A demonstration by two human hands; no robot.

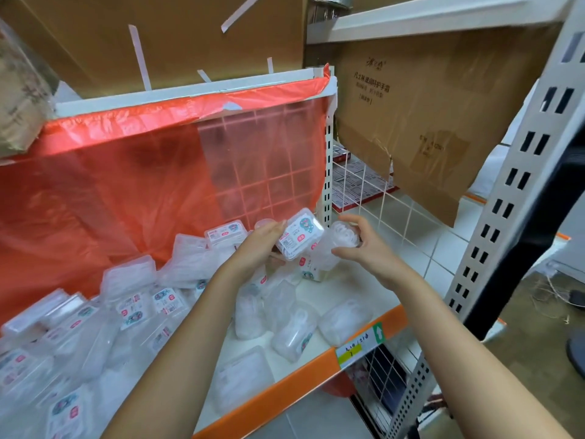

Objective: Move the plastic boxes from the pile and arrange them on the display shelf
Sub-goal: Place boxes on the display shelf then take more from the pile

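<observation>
Plastic boxes, clear with small printed labels, lie in a loose pile across the white deck of the display shelf, whose front lip is orange with a yellow price tag. This head view is the only one. Most boxes sit heaped at the left and middle; a few are scattered near the front edge, and some stand in a rough line against the red plastic sheet that hangs over the wire back grid.

At the back right corner, the left hand grips one labelled box, fingers wrapped round its near end, holding it tilted above the deck. The right hand is just beside it with fingers curled loosely open; a clear box shows against its fingers, but whether the hand actually holds that box or only rests at it cannot be told from here. Below the two hands more boxes stand by the slotted upright post.

By my reading, the step in hand is placement: a box has been taken up and is being brought to the corner where a row seems to begin. The next move probably calls for turning the held box so its label faces forward, then setting it flush beside its neighbours without knocking them. The boxes look light and slippery, so a firm pinch and a gentle set-down seem wise.
</observation>
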